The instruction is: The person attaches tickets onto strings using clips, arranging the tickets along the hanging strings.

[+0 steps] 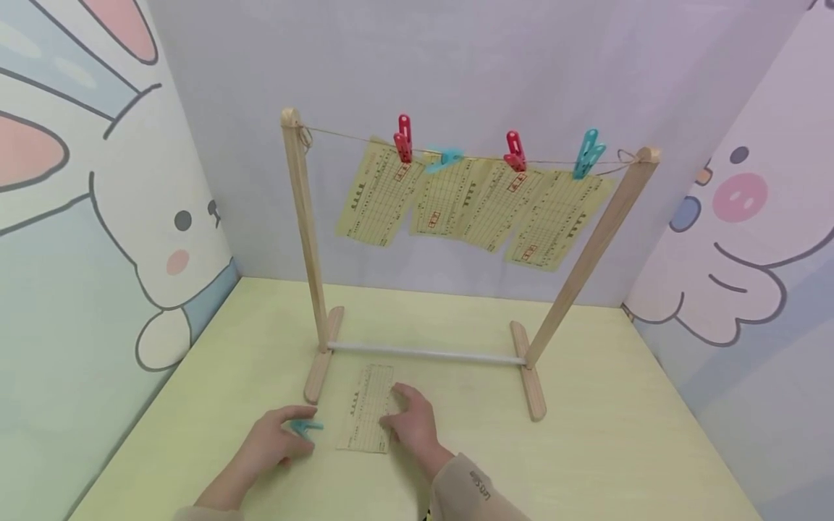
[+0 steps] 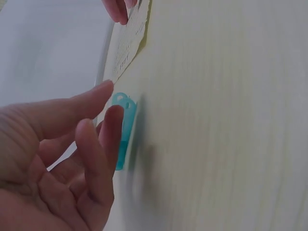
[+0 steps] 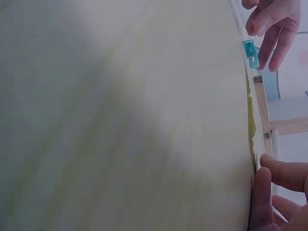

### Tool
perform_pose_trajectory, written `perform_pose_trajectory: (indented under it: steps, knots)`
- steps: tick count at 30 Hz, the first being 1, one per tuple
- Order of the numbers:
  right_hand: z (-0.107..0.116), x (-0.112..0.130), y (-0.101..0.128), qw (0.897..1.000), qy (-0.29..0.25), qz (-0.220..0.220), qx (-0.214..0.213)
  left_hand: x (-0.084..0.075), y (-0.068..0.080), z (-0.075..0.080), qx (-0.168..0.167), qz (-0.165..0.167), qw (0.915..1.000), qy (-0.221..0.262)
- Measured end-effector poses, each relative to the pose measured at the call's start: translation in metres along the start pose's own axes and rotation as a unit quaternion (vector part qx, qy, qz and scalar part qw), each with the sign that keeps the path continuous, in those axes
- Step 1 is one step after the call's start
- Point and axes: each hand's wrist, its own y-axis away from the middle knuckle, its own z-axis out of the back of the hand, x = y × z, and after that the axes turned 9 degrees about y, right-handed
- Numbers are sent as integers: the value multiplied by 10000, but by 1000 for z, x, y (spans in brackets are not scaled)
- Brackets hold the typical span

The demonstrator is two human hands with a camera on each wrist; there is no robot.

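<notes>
On the worktop (image 1: 586, 463), before the rack (image 1: 456, 253) hung with four pegged slips, lies a fifth slip (image 1: 366, 409). The right hand (image 1: 410, 423) presses it flat, fingers straight. The left hand (image 1: 274, 441) closes on a teal peg (image 1: 303, 427); next comes lifting both.

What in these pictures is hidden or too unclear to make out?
- Printing on the paper slip on the table: too small in the head view, edge-on in both wrist views.
- Whether the left hand actually grips the teal clothespin: blurred in the left wrist view.
- Right hand: mostly cut off by the right wrist view's edge.
</notes>
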Motion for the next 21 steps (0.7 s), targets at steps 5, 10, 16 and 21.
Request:
perform_pose_trajectory:
  steps: [5, 10, 16, 21]
  knots:
    - [-1, -3, -1, 9999, 66, 99, -91, 2, 0, -1, -15, -14, 10000, 41]
    - [-1, -4, -5, 9992, 252, 85, -282, 7, -2, -3, -100, 35, 9999, 84]
    - [0, -5, -7, 9996, -155, -18, -251, 11, -6, -5, -135, -163, 9998, 71]
    - [1, -8, -8, 9988, -412, -7, -260, 12, -7, -6, -181, -335, 9992, -73]
